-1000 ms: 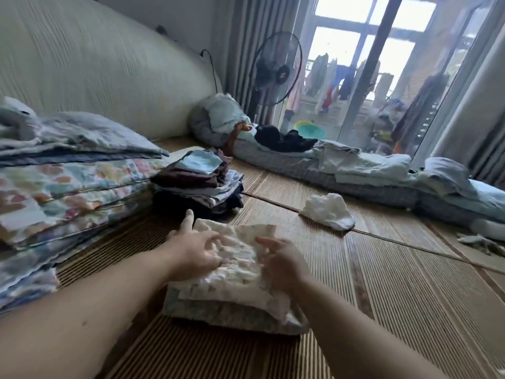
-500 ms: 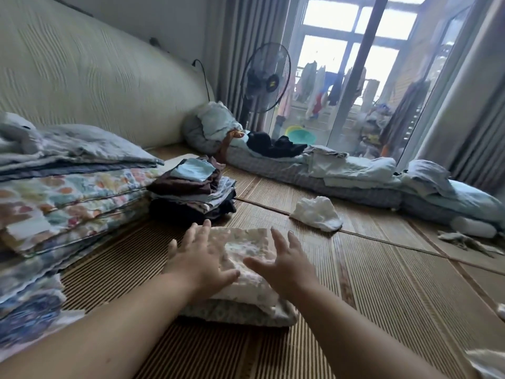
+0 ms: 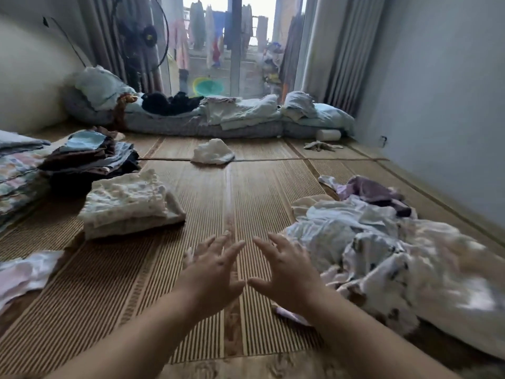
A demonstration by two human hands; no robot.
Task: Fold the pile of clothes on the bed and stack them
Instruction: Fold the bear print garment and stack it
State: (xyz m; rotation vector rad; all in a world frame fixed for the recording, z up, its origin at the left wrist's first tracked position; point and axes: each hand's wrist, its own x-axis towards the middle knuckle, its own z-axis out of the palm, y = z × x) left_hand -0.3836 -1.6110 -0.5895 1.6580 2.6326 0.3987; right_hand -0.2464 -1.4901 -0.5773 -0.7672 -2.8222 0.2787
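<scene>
Both hands are held out low over the mat (image 3: 246, 187), side by side, in the middle. The left hand (image 3: 216, 272) and the right hand (image 3: 284, 269) hold nothing. The fingers (image 3: 269, 246) are spread wide and straight.

The pile of clothes (image 3: 382, 247) that needs folding lies on the right side of the mat. It is a long messy heap that runs from far to near. Its edge is just beside the right hand, so the right hand is nearer to it. The left hand would have to cross over to reach it.

The folded stack (image 3: 128, 203) sits far and left, well apart from both hands. I think the next move is a reach to the right to pick one piece off the heap
</scene>
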